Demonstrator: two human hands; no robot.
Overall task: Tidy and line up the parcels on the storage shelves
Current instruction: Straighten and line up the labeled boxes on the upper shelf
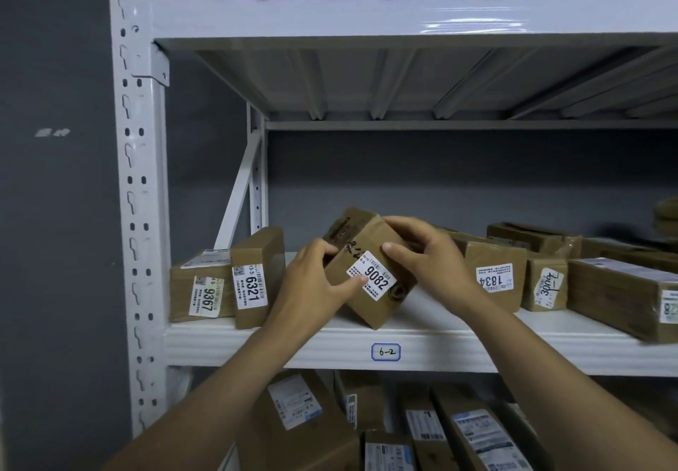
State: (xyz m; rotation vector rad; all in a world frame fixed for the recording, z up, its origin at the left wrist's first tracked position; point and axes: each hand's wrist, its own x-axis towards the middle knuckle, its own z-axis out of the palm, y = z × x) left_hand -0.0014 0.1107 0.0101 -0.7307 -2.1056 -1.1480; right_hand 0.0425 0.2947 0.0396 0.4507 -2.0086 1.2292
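Brown cardboard fills both hands: the parcel marked 9082 (pixel 370 276) is in the middle of the shelf labelled 6-2 (pixel 440 346), tilted, with one lower corner down near the front edge; I cannot tell if this corner touches the shelf. The left hand (pixel 315 283) grips its left side, the thumb touching the edge of the white label, and the right hand (pixel 422 254) grips its upper right part. The fingers (pixel 394 250) of both hands are curled round the box, so neither hand is free to catch anything. The first danger, in my judgement, is the front edge: if the parcel is set down while so tilted and so far forward, it may tip over the edge and fall toward the parcels on the shelf below. The second danger is the parcel 6321 (pixel 257 280), which stands on its narrow end just beside the left wrist; a push from the wrist or from the turning box could knock it over. On the right, the parcel 1834 (pixel 491 272) lies near, and a wide turn could shove it out of line. Also the label may end up facing away.
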